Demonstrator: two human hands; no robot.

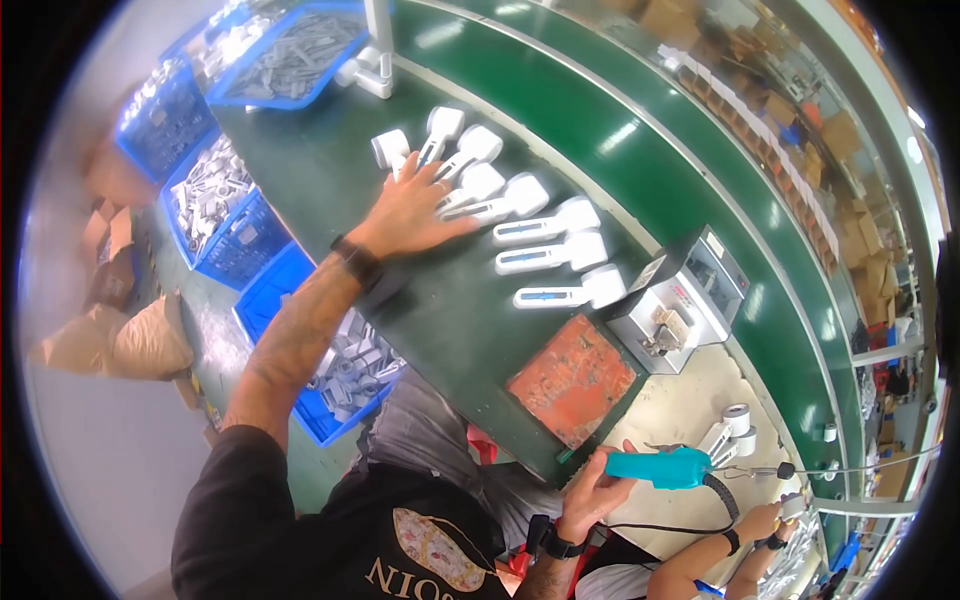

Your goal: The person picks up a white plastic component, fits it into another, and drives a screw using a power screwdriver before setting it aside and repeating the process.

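My left hand (pixel 418 212) reaches out over a row of white plastic pieces (pixel 482 180), each with a round cup-like head and a slotted handle. Its fingers are spread among the handles at the far left of the row; whether they press on one I cannot tell. Several more such pieces (pixel 545 262) lie to the right, some with a blue strip in the handle. Low on the right, my right hand (pixel 592 495) is closed around the end of a teal electric screwdriver (pixel 660 467). A black cord runs from the tool, which also hangs on a wire.
A worn red plate (pixel 577 380) lies near the bench edge, beside a grey machine (pixel 672 312). Blue crates (pixel 245 240) of plastic parts stand at left. A green conveyor (pixel 640 150) runs behind the bench. Another person's hands (pixel 768 522) work at lower right.
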